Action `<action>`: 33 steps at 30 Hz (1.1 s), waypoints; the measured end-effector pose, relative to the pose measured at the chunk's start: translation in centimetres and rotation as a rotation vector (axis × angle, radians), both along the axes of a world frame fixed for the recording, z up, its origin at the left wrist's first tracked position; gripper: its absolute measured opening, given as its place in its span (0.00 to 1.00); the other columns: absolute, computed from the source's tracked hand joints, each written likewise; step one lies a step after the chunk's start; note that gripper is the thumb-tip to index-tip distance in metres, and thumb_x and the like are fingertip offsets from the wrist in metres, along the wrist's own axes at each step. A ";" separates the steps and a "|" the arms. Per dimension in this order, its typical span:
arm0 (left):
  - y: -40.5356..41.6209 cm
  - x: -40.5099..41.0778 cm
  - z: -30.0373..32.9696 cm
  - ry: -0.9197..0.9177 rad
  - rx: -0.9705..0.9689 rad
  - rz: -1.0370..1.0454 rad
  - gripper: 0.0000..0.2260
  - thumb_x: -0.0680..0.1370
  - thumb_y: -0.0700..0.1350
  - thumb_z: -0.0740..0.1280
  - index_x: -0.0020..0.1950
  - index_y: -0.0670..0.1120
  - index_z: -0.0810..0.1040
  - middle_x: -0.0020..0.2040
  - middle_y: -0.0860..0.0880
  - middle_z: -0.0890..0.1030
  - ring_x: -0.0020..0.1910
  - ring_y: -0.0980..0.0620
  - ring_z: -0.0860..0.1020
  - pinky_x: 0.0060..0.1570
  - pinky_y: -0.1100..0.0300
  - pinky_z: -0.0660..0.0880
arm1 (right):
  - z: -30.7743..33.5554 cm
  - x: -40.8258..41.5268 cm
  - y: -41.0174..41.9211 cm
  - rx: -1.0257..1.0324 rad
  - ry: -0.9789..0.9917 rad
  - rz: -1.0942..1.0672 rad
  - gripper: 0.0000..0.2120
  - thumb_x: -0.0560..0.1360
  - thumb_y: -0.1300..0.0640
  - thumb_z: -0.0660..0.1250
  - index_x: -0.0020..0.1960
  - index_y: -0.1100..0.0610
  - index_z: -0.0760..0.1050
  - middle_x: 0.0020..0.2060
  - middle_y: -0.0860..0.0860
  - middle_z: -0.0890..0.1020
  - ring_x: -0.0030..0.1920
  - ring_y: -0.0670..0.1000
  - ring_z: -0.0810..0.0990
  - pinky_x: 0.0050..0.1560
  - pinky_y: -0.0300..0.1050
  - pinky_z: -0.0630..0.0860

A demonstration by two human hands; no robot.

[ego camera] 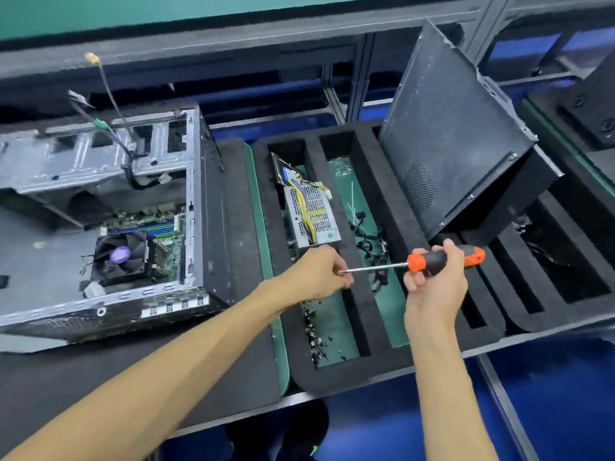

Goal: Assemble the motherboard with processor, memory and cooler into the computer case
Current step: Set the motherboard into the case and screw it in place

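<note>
Our right hand [436,277] is wrapped around the orange-and-black handle of the screwdriver [432,261], whose long axis runs level, shaft pointing toward our left hand [319,274]. That hand's fingers are curled at the shaft's tip, seemingly pinching it or seating a screw there; we cannot tell which. Just below the left hand, loose screws [316,331] lie in a slot of the black foam tray [376,364]; just beyond it sits the power supply [312,211]. Well off to the left of both hands, the open computer case [196,201] lies on the surface [233,387], with the motherboard [166,247] and cooler [121,254] already inside. The left hand is the nearer, so we judge the screwdriver must swing leftward, tip first, to reach the board.
</note>
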State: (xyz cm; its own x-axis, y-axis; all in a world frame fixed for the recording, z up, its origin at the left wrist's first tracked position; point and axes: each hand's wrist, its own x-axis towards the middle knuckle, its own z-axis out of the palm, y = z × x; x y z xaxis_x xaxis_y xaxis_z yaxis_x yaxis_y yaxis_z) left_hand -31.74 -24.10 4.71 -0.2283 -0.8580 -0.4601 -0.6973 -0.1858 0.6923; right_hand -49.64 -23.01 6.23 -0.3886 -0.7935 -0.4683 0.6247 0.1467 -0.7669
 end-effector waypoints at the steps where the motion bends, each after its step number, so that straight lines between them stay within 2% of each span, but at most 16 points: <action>1: 0.0 0.8 1.3 0.100 0.007 0.057 0.04 0.77 0.42 0.71 0.45 0.43 0.85 0.34 0.46 0.83 0.29 0.57 0.80 0.31 0.62 0.76 | 0.5 0.7 -0.3 -0.021 -0.070 0.010 0.09 0.81 0.52 0.64 0.45 0.55 0.71 0.32 0.53 0.80 0.23 0.48 0.63 0.22 0.38 0.62; 4: 0.4 3.7 5.1 0.430 0.068 0.239 0.03 0.75 0.38 0.73 0.43 0.40 0.84 0.39 0.39 0.83 0.33 0.51 0.82 0.39 0.58 0.78 | 2.1 3.2 -0.8 -0.092 -0.253 0.056 0.10 0.81 0.51 0.64 0.43 0.55 0.70 0.32 0.51 0.77 0.24 0.47 0.63 0.23 0.36 0.62; 6: 0.6 6.0 7.1 0.543 0.053 0.340 0.01 0.74 0.35 0.74 0.43 0.38 0.84 0.41 0.36 0.82 0.35 0.48 0.81 0.38 0.59 0.81 | 3.1 5.3 -1.2 -0.123 -0.341 0.083 0.10 0.81 0.53 0.63 0.42 0.55 0.69 0.31 0.51 0.76 0.24 0.46 0.64 0.22 0.35 0.62; 10: 1.1 12.0 9.7 0.683 -0.028 0.481 0.02 0.74 0.34 0.73 0.45 0.36 0.84 0.34 0.44 0.82 0.34 0.52 0.79 0.38 0.61 0.81 | 5.0 10.3 -1.7 -0.136 -0.378 0.098 0.11 0.81 0.54 0.64 0.41 0.54 0.69 0.33 0.51 0.76 0.26 0.46 0.69 0.22 0.35 0.63; 12: 1.4 15.5 10.3 0.723 -0.055 0.547 0.04 0.73 0.34 0.74 0.46 0.36 0.84 0.35 0.45 0.82 0.34 0.52 0.80 0.39 0.62 0.80 | 5.8 12.9 -1.7 -0.141 -0.381 0.102 0.10 0.81 0.54 0.63 0.42 0.55 0.69 0.33 0.51 0.77 0.27 0.46 0.72 0.22 0.36 0.64; 15: 1.9 20.7 10.7 0.784 -0.031 0.624 0.07 0.70 0.37 0.77 0.47 0.37 0.85 0.39 0.42 0.83 0.36 0.50 0.82 0.40 0.62 0.80 | 6.8 16.9 -1.6 -0.155 -0.381 0.122 0.09 0.81 0.55 0.63 0.44 0.55 0.68 0.30 0.51 0.78 0.26 0.47 0.70 0.23 0.36 0.64; 18: 2.7 24.8 10.6 0.838 0.009 0.593 0.11 0.68 0.42 0.78 0.47 0.39 0.86 0.43 0.42 0.84 0.38 0.50 0.82 0.43 0.61 0.81 | 7.6 20.8 -1.3 -0.151 -0.343 0.134 0.08 0.81 0.55 0.64 0.45 0.56 0.68 0.34 0.52 0.76 0.25 0.46 0.69 0.23 0.36 0.65; 22: 3.6 28.6 10.3 0.934 0.015 0.565 0.13 0.70 0.42 0.76 0.51 0.36 0.85 0.47 0.38 0.85 0.43 0.47 0.84 0.45 0.60 0.81 | 8.3 25.4 -0.8 -0.139 -0.290 0.128 0.08 0.81 0.55 0.65 0.45 0.55 0.69 0.34 0.53 0.79 0.27 0.47 0.71 0.24 0.36 0.68; 29: 3.9 32.4 9.8 1.017 -0.015 0.574 0.11 0.69 0.43 0.77 0.47 0.39 0.86 0.42 0.41 0.85 0.42 0.48 0.84 0.43 0.61 0.81 | 8.5 30.1 -0.2 -0.165 -0.164 0.120 0.09 0.81 0.53 0.65 0.45 0.56 0.69 0.32 0.52 0.79 0.29 0.47 0.73 0.26 0.37 0.70; 33: 4.1 34.0 9.5 1.036 -0.008 0.556 0.12 0.68 0.45 0.77 0.48 0.39 0.86 0.45 0.40 0.85 0.43 0.48 0.84 0.44 0.60 0.81 | 8.7 31.3 -0.2 -0.197 -0.139 0.115 0.09 0.82 0.54 0.64 0.44 0.56 0.69 0.31 0.51 0.80 0.28 0.47 0.75 0.27 0.37 0.71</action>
